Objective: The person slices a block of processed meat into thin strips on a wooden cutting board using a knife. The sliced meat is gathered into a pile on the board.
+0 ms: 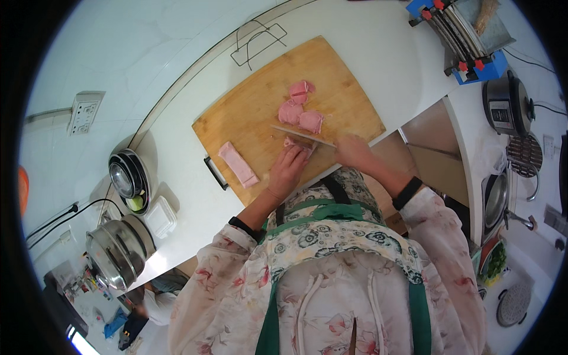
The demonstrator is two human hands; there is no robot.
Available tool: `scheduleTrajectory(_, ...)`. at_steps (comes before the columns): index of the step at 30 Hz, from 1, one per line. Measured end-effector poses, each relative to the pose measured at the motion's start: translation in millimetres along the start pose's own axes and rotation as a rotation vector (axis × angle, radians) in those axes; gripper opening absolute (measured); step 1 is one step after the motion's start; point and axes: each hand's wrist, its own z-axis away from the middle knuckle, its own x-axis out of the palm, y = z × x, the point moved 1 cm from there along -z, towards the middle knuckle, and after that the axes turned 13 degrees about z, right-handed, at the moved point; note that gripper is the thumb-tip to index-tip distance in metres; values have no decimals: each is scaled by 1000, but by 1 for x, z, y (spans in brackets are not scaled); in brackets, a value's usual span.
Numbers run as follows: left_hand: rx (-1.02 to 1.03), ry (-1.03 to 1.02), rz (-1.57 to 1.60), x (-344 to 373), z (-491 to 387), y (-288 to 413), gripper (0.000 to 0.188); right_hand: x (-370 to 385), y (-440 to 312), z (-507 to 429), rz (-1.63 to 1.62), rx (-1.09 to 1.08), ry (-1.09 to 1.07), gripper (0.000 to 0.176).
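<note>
A wooden cutting board [248, 111] lies at an angle on the white counter in front of me. My right hand [355, 153] grips the handle of a kitchen knife [301, 134], its blade held across the board and pointing left. Under the curled fingers of my left hand [288, 168] a piece of raw pink meat [289, 141] is held on the board, just on the near side of the blade. Beyond the knife sit several cut meat pieces [290, 112] in a loose cluster. A longer strip of pale pink meat [238, 165] rests alone at the board's left.
A wire rack [262, 44] stands behind the board. At left are nested bowls [122, 179], a white plastic container [160, 217] and a steel steamer pot [115, 253]. A roller machine [461, 35] and an electric cooker [506, 106] stand right. Another person's sleeve [157, 306] shows lower left.
</note>
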Motion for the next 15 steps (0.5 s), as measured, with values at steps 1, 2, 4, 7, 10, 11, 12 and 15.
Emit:
scheduleTrajectory(1,18,11,-9,0,0,1,31,-2,-1,-6,-26,1,45,20)
scheduleTrajectory(2,-1,7,-6,0,0,2,31,-4,-3,-11,-40,14,44,21)
scheduleTrajectory(4,10,19,5,-1,0,3,31,-8,-8,-16,-76,17,54,21)
scheduleTrajectory(7,-26,-14,-12,-2,-1,4,30,-15,-13,4,-65,15,-13,20)
scheduleTrajectory(10,-15,12,-36,-1,1,4,29,-21,-12,35,-79,-41,-11,19)
scheduleTrajectory(11,-30,18,-28,-1,2,3,28,-22,-11,44,-72,-46,-42,19)
scheduleTrajectory(12,-39,12,-23,0,4,2,28,-22,-10,53,-72,-50,-56,19)
scheduleTrajectory(15,-48,15,-6,1,6,-1,28,-20,-6,64,-68,-54,-62,18)
